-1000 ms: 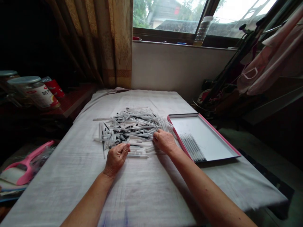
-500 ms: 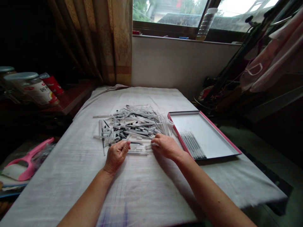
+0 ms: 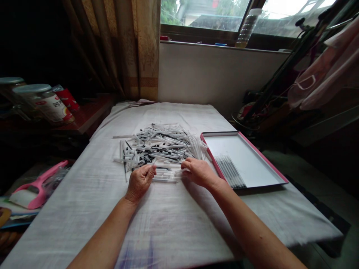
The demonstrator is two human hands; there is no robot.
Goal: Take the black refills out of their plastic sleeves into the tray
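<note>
A loose heap of pen parts (image 3: 165,144), clear barrels, dark refills and small black pieces, lies on the cloth-covered table. At its near left edge is my left hand (image 3: 141,182), closed with the thumb pressed against the fingers. A thin dark pen refill (image 3: 163,168) sticks out of that hand to the right. Opposite it, my right hand (image 3: 199,173) has its fingers bent together at the near right side of the heap; its fingertips are partly hidden, and what they grip cannot be made out. Clear barrels (image 3: 165,180) lie between the hands.
Right of the heap stands a shallow box lid (image 3: 262,157) with pink edges, holding a row of assembled pens (image 3: 230,171). Jars (image 3: 46,104) sit on a side table at left, above a pink-handled item (image 3: 39,186). A bottle (image 3: 248,28) stands on the windowsill.
The whole view has shifted slightly to the right. Both hands stay in nearly the same place over the near edge of the heap.
</note>
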